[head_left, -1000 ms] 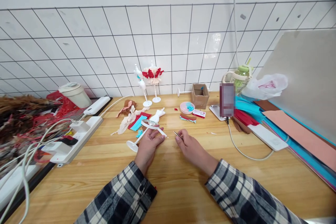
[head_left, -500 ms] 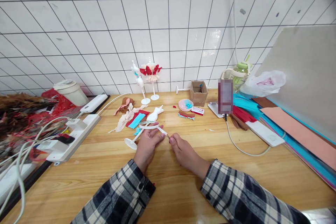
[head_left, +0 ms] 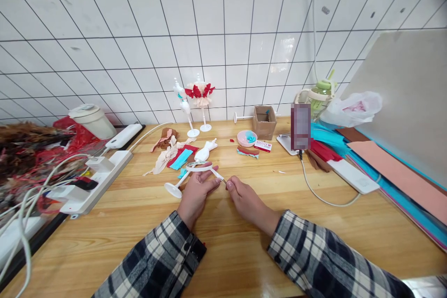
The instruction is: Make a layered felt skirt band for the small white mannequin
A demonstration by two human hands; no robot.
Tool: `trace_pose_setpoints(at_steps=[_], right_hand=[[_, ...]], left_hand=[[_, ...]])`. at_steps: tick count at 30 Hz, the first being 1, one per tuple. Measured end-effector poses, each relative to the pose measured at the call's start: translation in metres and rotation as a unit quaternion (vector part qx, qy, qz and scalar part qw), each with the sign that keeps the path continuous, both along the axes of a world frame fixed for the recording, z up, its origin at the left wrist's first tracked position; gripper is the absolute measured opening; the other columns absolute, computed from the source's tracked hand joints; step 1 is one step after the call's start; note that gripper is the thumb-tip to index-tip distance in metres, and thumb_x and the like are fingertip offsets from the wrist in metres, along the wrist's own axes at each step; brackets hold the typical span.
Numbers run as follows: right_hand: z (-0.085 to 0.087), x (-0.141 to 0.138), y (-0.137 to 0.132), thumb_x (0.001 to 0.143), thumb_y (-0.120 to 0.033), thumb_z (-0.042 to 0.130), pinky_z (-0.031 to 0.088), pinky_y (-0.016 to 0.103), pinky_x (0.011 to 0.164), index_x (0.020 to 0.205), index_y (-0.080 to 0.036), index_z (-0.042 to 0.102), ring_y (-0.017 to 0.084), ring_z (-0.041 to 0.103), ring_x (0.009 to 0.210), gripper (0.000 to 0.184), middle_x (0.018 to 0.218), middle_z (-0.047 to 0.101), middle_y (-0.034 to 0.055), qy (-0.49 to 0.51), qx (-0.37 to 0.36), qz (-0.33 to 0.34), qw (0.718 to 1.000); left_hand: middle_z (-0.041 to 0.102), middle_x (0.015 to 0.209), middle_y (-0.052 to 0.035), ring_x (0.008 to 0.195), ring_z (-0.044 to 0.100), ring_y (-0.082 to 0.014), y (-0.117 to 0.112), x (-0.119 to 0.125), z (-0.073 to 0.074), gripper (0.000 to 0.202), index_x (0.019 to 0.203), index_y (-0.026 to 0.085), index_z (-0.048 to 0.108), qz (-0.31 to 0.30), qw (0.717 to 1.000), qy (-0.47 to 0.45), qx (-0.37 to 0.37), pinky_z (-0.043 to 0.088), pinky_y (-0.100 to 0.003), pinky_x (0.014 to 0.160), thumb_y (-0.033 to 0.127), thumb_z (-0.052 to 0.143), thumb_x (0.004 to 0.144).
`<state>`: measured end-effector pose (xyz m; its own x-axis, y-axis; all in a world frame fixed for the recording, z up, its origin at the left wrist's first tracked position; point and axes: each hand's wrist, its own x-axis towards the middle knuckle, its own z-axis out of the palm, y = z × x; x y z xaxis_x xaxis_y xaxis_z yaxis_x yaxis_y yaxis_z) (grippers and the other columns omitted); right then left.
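My left hand rests on the wooden table with its fingers closed on a roll of white tape. A strip of the tape runs right to my right hand, which pinches its free end at the fingertips. Just behind my left hand lies a small white mannequin on a stand, tipped on its side. Scraps of blue, red and beige paper lie beside it.
Two small mannequins stand by the tiled wall, one with red trim. A pink dish, a small cardboard box, a phone on a stand with cable, coloured sheets at right, a power strip at left.
My right hand has moved left to the tape's free end and now pinches it. The left hand has kept its hold on the tape roll.
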<state>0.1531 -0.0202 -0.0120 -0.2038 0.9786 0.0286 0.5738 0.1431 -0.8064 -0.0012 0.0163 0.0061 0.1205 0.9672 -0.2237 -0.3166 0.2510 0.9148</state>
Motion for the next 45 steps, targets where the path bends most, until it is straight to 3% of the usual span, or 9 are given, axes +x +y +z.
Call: trace_pose_setpoints(at_steps=[6, 12, 19, 31, 35, 42, 45], right_hand=[[0.001, 0.0, 0.0, 0.098, -0.036, 0.026, 0.032, 0.025, 0.06, 0.086, -0.023, 0.038, 0.017, 0.052, 0.067, 0.022, 0.072, 0.053, 0.0006, -0.008, 0.009, 0.007, 1.0], [0.0, 0.001, 0.002, 0.098, -0.037, 0.027, 0.032, 0.025, 0.06, 0.086, -0.022, 0.04, 0.016, 0.052, 0.067, 0.023, 0.073, 0.055, 0.001, -0.01, 0.013, 0.006, 1.0], [-0.001, 0.002, 0.005, 0.097, -0.037, 0.032, 0.032, 0.025, 0.061, 0.087, -0.022, 0.044, 0.016, 0.051, 0.068, 0.022, 0.075, 0.057, 0.0009, -0.031, 0.006, 0.001, 1.0], [0.004, 0.006, 0.009, 0.094, -0.038, 0.039, 0.031, 0.024, 0.061, 0.085, -0.021, 0.049, 0.014, 0.051, 0.069, 0.022, 0.075, 0.058, 0.0, -0.032, -0.022, -0.005, 0.999], [0.003, 0.007, 0.009, 0.095, -0.037, 0.037, 0.032, 0.024, 0.061, 0.086, -0.021, 0.05, 0.014, 0.051, 0.069, 0.023, 0.075, 0.059, 0.0004, -0.042, -0.026, -0.004, 0.999], [0.007, 0.004, 0.004, 0.096, -0.038, 0.035, 0.031, 0.024, 0.06, 0.088, -0.021, 0.049, 0.016, 0.052, 0.069, 0.023, 0.075, 0.059, 0.0015, -0.059, -0.024, 0.001, 0.998], [0.009, 0.008, 0.006, 0.096, -0.039, 0.036, 0.03, 0.025, 0.059, 0.09, -0.02, 0.049, 0.016, 0.053, 0.068, 0.023, 0.076, 0.06, 0.0026, -0.079, -0.024, -0.014, 0.996]], left_hand=[[0.057, 0.129, -0.0118, 0.107, 0.06, -0.0204, 0.0, 0.001, -0.002, 0.062, 0.113, 0.02, 0.051, -0.013, 1.0, 0.011, 0.008, 0.052, -0.027, 0.079, 0.012, 0.08, 0.059], [0.055, 0.13, -0.015, 0.126, 0.046, -0.0261, 0.0, 0.002, -0.003, 0.062, 0.113, 0.018, 0.05, -0.014, 0.999, 0.029, 0.042, 0.048, -0.036, 0.093, 0.013, 0.079, 0.059], [0.056, 0.129, -0.0171, 0.13, 0.043, -0.0285, -0.001, 0.003, -0.001, 0.059, 0.111, 0.016, 0.051, -0.01, 0.997, 0.049, 0.057, 0.043, -0.043, 0.1, 0.014, 0.078, 0.059], [0.056, 0.129, -0.0165, 0.126, 0.047, -0.0292, -0.002, 0.002, 0.0, 0.062, 0.112, 0.016, 0.053, -0.011, 0.997, 0.056, 0.052, 0.044, -0.044, 0.099, 0.016, 0.08, 0.057], [0.057, 0.129, -0.0163, 0.12, 0.053, -0.0275, -0.001, 0.001, -0.002, 0.059, 0.112, 0.016, 0.054, -0.017, 0.997, 0.054, 0.044, 0.046, -0.042, 0.097, 0.013, 0.079, 0.058], [0.054, 0.132, -0.0157, 0.09, 0.067, -0.0194, 0.001, 0.0, -0.003, 0.062, 0.116, 0.019, 0.051, -0.027, 0.995, 0.084, 0.045, 0.053, -0.038, 0.084, 0.009, 0.078, 0.06], [0.054, 0.132, -0.0152, 0.09, 0.067, -0.0187, 0.002, -0.001, -0.001, 0.063, 0.116, 0.019, 0.051, -0.019, 0.995, 0.086, 0.043, 0.053, -0.035, 0.083, 0.009, 0.078, 0.06]])
